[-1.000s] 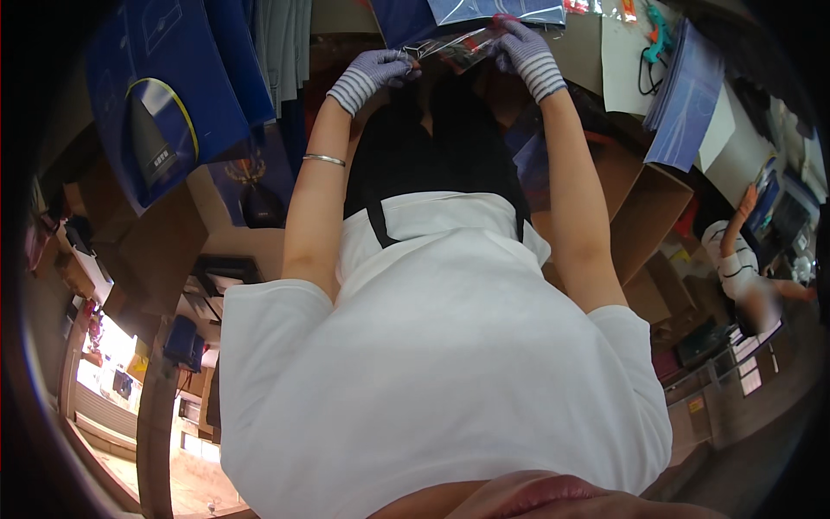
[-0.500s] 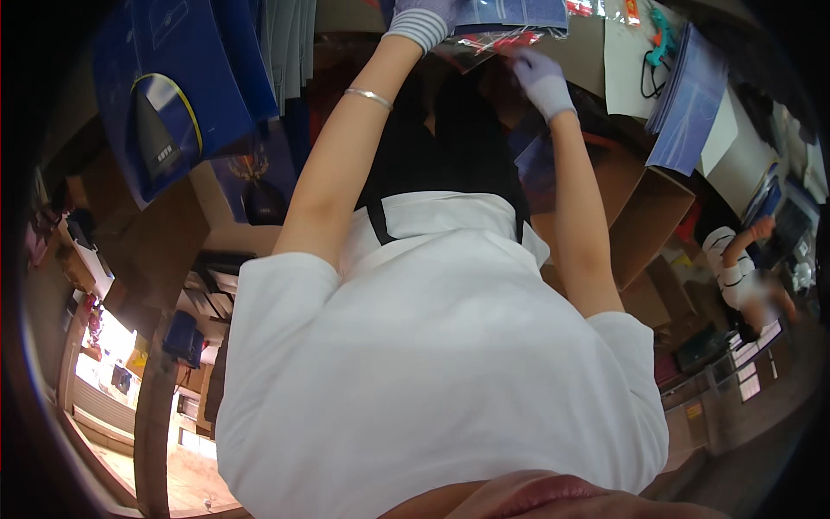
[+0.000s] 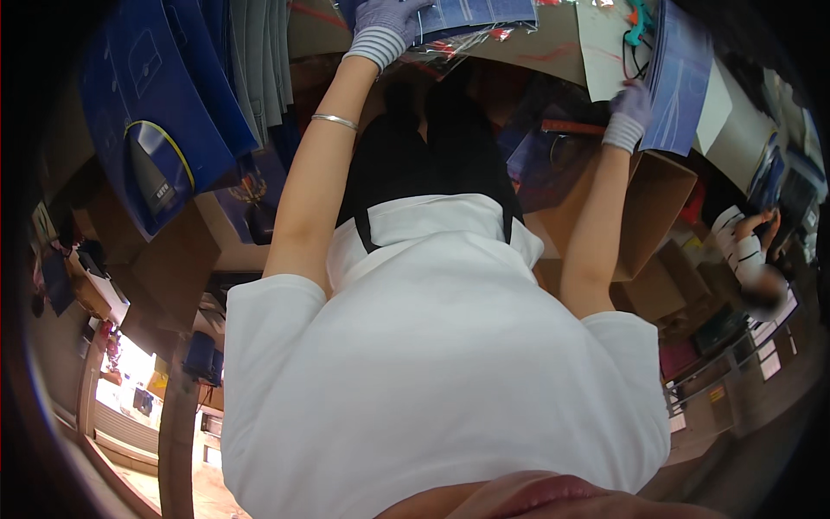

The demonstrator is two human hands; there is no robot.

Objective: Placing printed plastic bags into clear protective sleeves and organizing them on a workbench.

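Observation:
My left hand point(image 3: 383, 24), in a pale lilac knitted glove with a striped cuff, lies on a blue printed sheet point(image 3: 484, 12) at the top edge. Its thumb side is spread out; some fingertips are cut off by the frame. Crinkled clear plastic film point(image 3: 450, 54) sticks out under the sheet's near edge. My right hand point(image 3: 631, 108), gloved alike, is beside the near left edge of a stack of blue printed sheets point(image 3: 679, 91). Its fingers look bunched but are blurred, and I cannot make out anything in them. A black cable point(image 3: 634, 62) runs just beyond them.
A teal tool point(image 3: 638, 22) lies on a white sheet point(image 3: 601, 52) at the far right. Large blue printed panels point(image 3: 160, 104) and grey ones point(image 3: 259, 65) stand at the left. A cardboard box point(image 3: 653, 208) is below the table at right. Another person point(image 3: 743, 251) is at far right.
My right hand has moved right, from the plastic film to the stack of blue sheets. My left hand has shifted slightly left and nearer, still at the blue sheet.

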